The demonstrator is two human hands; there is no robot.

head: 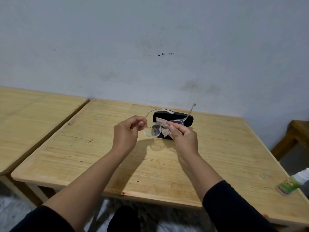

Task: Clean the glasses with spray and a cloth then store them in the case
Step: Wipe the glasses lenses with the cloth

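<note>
- Step in hand: wiping. You hold the glasses (164, 125) up over the tabletop (100, 148), in front of the case (189, 120).
- Your left hand (127, 133) pinches the glasses at the left temple end, fingers curled round the hinge area.
- Your right hand (181, 135) pinches the cloth (163, 124) against the right lens; thumb on top, cloth folded over the lens edge.
- Left lens (153, 130) is bare and faces you; the specks seen in it could be droplets or dirt, can't tell which.
- Both temples are unfolded, pointing up and away.
- Case lies shut, as far as shows, on the tabletop behind the glasses; partly hidden by hands and cloth.
- Spray (291, 183) lies on its side at the tabletop's right edge, well apart from your hands.
- Judgement: spraying looks done, wiping is about midway, storing not yet begun.
- Next calls for: rub the right lens through, then shift the cloth to the left lens. Keep the left pinch on the frame, not on glass.
- After that: fold the temples, free a hand, open the case.
</note>
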